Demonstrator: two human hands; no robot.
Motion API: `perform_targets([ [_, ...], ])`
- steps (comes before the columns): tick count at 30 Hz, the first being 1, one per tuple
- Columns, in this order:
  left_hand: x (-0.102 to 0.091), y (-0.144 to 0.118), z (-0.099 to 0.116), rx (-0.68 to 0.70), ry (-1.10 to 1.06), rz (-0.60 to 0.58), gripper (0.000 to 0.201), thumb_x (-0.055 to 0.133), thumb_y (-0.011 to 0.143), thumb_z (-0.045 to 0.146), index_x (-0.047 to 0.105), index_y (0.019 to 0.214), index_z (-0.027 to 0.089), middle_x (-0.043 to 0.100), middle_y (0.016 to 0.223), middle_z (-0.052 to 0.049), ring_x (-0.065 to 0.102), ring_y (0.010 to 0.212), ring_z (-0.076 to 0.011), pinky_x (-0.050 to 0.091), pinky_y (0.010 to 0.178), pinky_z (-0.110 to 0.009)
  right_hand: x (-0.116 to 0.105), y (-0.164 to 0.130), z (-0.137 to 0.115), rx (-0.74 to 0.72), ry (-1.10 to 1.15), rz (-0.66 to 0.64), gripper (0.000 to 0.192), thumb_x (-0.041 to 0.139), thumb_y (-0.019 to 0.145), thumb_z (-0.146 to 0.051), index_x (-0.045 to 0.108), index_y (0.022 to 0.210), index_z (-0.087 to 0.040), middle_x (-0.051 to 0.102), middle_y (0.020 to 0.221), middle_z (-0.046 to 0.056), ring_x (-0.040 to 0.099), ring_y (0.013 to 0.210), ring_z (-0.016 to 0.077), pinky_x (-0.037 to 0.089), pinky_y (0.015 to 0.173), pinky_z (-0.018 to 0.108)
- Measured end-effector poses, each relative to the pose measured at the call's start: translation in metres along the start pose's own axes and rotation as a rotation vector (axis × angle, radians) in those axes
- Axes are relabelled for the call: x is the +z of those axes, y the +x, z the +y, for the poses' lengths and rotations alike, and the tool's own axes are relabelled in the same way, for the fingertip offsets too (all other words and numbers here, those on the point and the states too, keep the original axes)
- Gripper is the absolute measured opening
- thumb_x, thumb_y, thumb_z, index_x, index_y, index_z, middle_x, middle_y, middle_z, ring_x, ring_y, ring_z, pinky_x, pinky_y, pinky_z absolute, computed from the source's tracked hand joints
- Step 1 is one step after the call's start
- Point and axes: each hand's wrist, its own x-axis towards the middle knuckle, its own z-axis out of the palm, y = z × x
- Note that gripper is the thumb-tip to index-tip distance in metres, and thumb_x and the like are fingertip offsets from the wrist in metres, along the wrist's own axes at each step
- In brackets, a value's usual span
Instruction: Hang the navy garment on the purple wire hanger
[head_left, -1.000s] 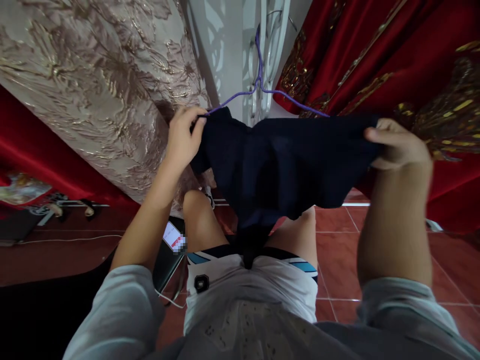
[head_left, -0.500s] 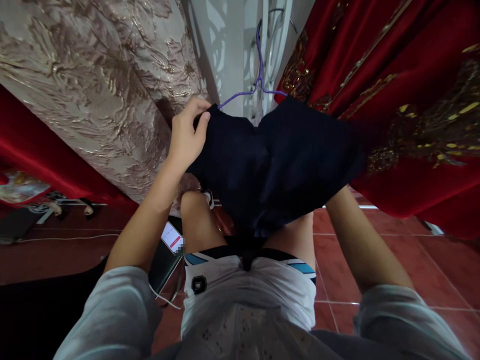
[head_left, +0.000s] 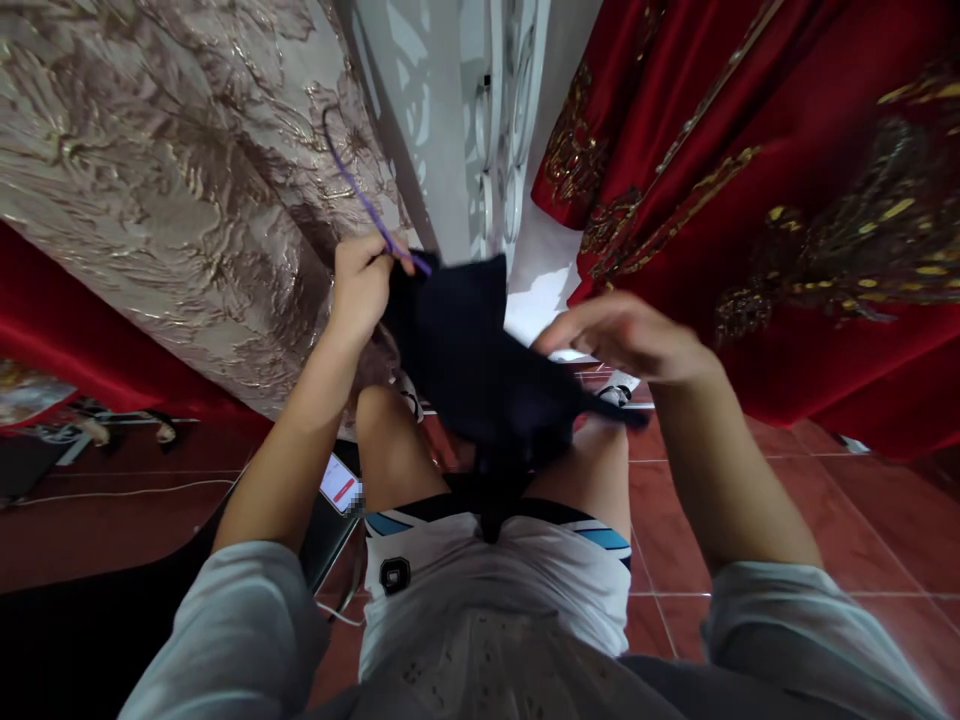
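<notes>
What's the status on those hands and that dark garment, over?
Left hand gripping purple hanger. Right hand beside dark garment, contact unclear. Garment hiding hanger's lower part.

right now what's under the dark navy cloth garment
Below the dark navy cloth garment, bare legs and red floor tiles show past its edges; what its middle covers cannot be seen.
</notes>
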Motion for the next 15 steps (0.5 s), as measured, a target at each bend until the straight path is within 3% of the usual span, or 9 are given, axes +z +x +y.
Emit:
perform_targets([
  [1, -0.002, -0.005, 0.003, 0.012, -0.065, -0.022, 0.034, 0.064, 0.09, 0.025, 0.064, 0.056, 0.02, 0.067, 0.076, -0.004, 0.064, 0.08, -0.0197, 0.052, 0.089, -0.035, 0.008, -0.001, 0.01, 0.022, -0.057, -0.15, 0.077, 0.056, 0.085, -0.084, 0.08, 0.109, -0.015, 0.078, 0.104, 0.013, 0.076, 0.1, 0.0278, 0.062, 0.088, 0.044],
  [2, -0.002, -0.01, 0.009, 0.028, -0.137, -0.075, 0.04, 0.066, 0.09, 0.03, 0.061, 0.051, 0.02, 0.067, 0.077, -0.005, 0.063, 0.081, -0.02, 0.053, 0.089, -0.036, 0.015, -0.002, 0.021, 0.034, -0.128, -0.212, 0.064, 0.065, 0.088, -0.072, 0.077, 0.117, -0.016, 0.077, 0.111, 0.013, 0.075, 0.105, 0.0284, 0.061, 0.094, 0.046],
  [3, -0.003, -0.015, 0.018, 0.044, -0.205, -0.151, 0.046, 0.069, 0.09, 0.037, 0.06, 0.048, 0.02, 0.066, 0.078, -0.006, 0.064, 0.082, -0.0204, 0.053, 0.093, -0.038, 0.023, -0.002, 0.032, 0.037, -0.226, -0.181, 0.057, 0.071, 0.089, -0.059, 0.072, 0.129, -0.017, 0.074, 0.123, 0.015, 0.071, 0.116, 0.0304, 0.057, 0.103, 0.05],
  [5, 0.001, -0.024, 0.041, 0.048, -0.307, -0.313, 0.058, 0.074, 0.09, 0.048, 0.056, 0.043, 0.02, 0.064, 0.078, -0.007, 0.065, 0.086, -0.0206, 0.048, 0.108, -0.041, 0.041, 0.002, 0.05, 0.008, -0.462, 0.037, 0.074, 0.076, 0.087, -0.04, 0.052, 0.153, -0.019, 0.057, 0.151, 0.018, 0.054, 0.142, 0.0354, 0.045, 0.119, 0.057],
  [7, 0.01, -0.034, 0.066, 0.002, -0.395, -0.402, 0.066, 0.076, 0.089, 0.055, 0.051, 0.04, 0.018, 0.063, 0.079, -0.007, 0.068, 0.093, -0.0215, 0.04, 0.12, -0.043, 0.058, 0.008, 0.063, -0.062, -0.61, 0.181, 0.101, 0.079, 0.082, -0.035, 0.025, 0.167, -0.021, 0.029, 0.17, 0.018, 0.028, 0.159, 0.039, 0.032, 0.127, 0.063],
  [9, 0.023, -0.045, 0.088, -0.09, -0.501, -0.424, 0.07, 0.077, 0.086, 0.061, 0.047, 0.041, 0.018, 0.062, 0.08, -0.007, 0.069, 0.103, -0.0241, 0.042, 0.12, -0.044, 0.072, 0.014, 0.072, -0.172, -0.673, 0.265, 0.113, 0.08, 0.08, -0.041, 0.011, 0.169, -0.025, 0.017, 0.173, 0.016, 0.015, 0.162, 0.0414, 0.026, 0.128, 0.068],
  [12, 0.043, -0.06, 0.108, -0.244, -0.669, -0.445, 0.06, 0.083, 0.083, 0.056, 0.052, 0.049, 0.018, 0.065, 0.086, -0.006, 0.068, 0.114, -0.0268, 0.048, 0.116, -0.044, 0.081, 0.016, 0.083, -0.371, -0.678, 0.384, 0.113, 0.078, 0.076, -0.058, 0.014, 0.166, -0.033, 0.031, 0.163, 0.014, 0.029, 0.156, 0.0433, 0.027, 0.125, 0.07],
  [15, 0.053, -0.067, 0.104, -0.398, -0.783, -0.408, 0.024, 0.086, 0.082, 0.029, 0.067, 0.074, 0.018, 0.073, 0.102, -0.005, 0.067, 0.121, -0.0255, 0.043, 0.121, -0.044, 0.074, 0.005, 0.093, -0.47, -0.654, 0.466, 0.108, 0.076, 0.073, -0.067, 0.024, 0.161, -0.034, 0.043, 0.145, 0.013, 0.047, 0.139, 0.0399, 0.04, 0.116, 0.065],
])
